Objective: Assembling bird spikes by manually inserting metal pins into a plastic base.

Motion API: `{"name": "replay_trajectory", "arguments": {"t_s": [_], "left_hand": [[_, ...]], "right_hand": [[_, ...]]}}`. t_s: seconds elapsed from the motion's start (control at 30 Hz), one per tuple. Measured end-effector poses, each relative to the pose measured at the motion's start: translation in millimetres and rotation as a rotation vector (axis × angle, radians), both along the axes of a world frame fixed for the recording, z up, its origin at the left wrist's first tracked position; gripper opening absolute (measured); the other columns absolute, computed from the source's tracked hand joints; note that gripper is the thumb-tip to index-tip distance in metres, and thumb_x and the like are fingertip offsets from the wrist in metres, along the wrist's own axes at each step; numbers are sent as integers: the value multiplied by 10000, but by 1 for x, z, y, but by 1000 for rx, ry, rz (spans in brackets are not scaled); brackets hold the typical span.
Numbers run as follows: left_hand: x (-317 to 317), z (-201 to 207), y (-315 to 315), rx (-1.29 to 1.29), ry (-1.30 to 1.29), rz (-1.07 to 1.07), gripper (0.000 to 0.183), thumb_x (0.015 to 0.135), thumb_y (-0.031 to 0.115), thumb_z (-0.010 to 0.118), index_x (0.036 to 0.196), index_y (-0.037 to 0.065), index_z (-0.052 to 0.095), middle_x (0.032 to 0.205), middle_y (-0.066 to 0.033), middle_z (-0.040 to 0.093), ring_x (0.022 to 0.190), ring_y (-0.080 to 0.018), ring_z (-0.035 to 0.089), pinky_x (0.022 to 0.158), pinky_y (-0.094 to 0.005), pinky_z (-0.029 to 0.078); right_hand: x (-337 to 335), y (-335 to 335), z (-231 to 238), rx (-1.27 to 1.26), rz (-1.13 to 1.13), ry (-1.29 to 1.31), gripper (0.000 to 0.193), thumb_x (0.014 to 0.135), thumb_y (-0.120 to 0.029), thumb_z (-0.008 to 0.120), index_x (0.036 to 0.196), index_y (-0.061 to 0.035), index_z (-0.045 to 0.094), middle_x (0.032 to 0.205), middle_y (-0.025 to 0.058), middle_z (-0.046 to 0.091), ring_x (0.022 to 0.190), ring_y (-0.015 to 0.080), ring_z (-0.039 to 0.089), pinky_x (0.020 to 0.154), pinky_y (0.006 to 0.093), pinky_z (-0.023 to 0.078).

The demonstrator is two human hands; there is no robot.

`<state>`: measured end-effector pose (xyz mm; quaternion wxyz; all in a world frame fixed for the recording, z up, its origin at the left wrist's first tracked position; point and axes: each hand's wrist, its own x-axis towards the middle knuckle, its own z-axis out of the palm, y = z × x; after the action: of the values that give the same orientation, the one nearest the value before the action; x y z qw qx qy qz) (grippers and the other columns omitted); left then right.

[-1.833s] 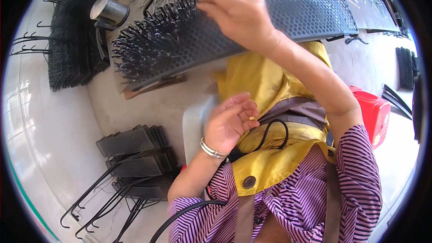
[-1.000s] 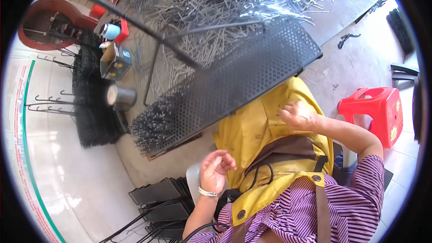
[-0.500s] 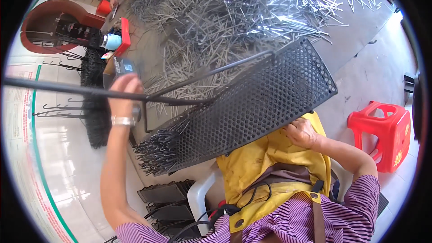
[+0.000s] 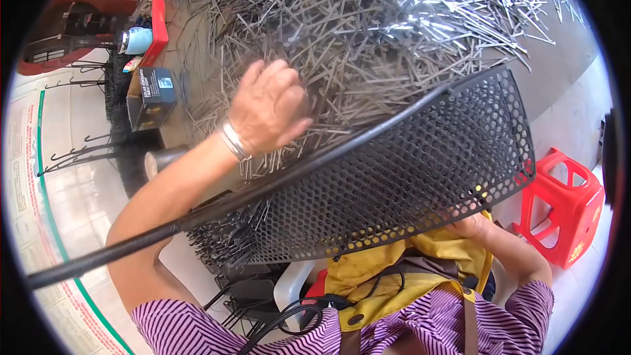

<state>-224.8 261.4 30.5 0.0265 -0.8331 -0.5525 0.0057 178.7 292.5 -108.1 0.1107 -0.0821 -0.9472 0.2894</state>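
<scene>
A long black perforated metal panel (image 4: 368, 177) with a thick black rod (image 4: 217, 213) along its far side slants across my lap. Black metal pins (image 4: 227, 233) fill the holes at its left end. At the panel's near right edge my right hand (image 4: 470, 223) grips it from below, its fingertips partly hidden. My left hand (image 4: 271, 106), a silver bracelet at the wrist, hovers beyond the rod in front of a heap of loose metal pins (image 4: 342, 39). Its fingers are loosely bent with the thumb apart, and nothing shows in it.
A red plastic stool (image 4: 565, 210) stands at the right. Along the left are a dark cardboard box (image 4: 154, 95), a light-blue cup (image 4: 137, 41) by a red tray (image 4: 158, 29), and black hooked racks (image 4: 79, 161) near the wall. More black panels (image 4: 253, 296) lie below, beside a white chair (image 4: 289, 283).
My left hand has let go of the rod and moved right toward the pin heap. The rod has swung down, and the panel has tilted and shifted right, with my right hand still at its near edge.
</scene>
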Motion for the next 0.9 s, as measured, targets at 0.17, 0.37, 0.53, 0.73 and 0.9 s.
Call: {"name": "replay_trajectory", "arguments": {"t_s": [0.17, 0.37, 0.53, 0.73, 0.9], "left_hand": [[16, -25, 12, -68, -253, -448, 188, 620, 200, 553, 776, 122, 485, 862, -52, 457, 941, -229, 440, 805, -426, 349], [-4, -46, 2, -119, -207, -464, 124, 628, 175, 514, 739, 129, 484, 905, -40, 484, 1012, -219, 435, 928, -442, 298], [-54, -42, -16, -98, 6, -485, 113, 637, 132, 508, 745, 103, 493, 946, -53, 526, 1071, -237, 459, 963, -476, 280], [-78, 0, -45, -142, 241, -334, 123, 645, 83, 542, 747, 68, 475, 941, -57, 544, 1085, -222, 454, 970, -497, 252], [-57, 7, -36, 38, -40, 288, 348, 619, 208, 631, 886, 39, 484, 999, -140, 500, 1054, -298, 440, 934, -426, 306]], "right_hand": [[0, 7, 12, 128, 138, 7, 287, 721, -137, 472, 981, -76, 579, 1029, 91, 545, 963, 272, 513, 835, 382, 403], [-1, 0, 11, 147, 193, -398, 399, 820, -229, 350, 1182, -78, 425, 1205, 86, 432, 1106, 250, 413, 937, 394, 324], [-6, 1, 16, -33, 126, -215, 379, 714, -182, 499, 1069, -52, 516, 1139, 122, 475, 1081, 281, 429, 922, 405, 329], [1, -12, 4, 69, -79, 70, 272, 577, -53, 585, 846, -40, 558, 931, 143, 539, 875, 330, 510, 731, 444, 391], [11, -16, 0, 28, -113, 22, 274, 589, -58, 558, 858, -7, 562, 932, 173, 534, 836, 350, 506, 685, 465, 380]]}}
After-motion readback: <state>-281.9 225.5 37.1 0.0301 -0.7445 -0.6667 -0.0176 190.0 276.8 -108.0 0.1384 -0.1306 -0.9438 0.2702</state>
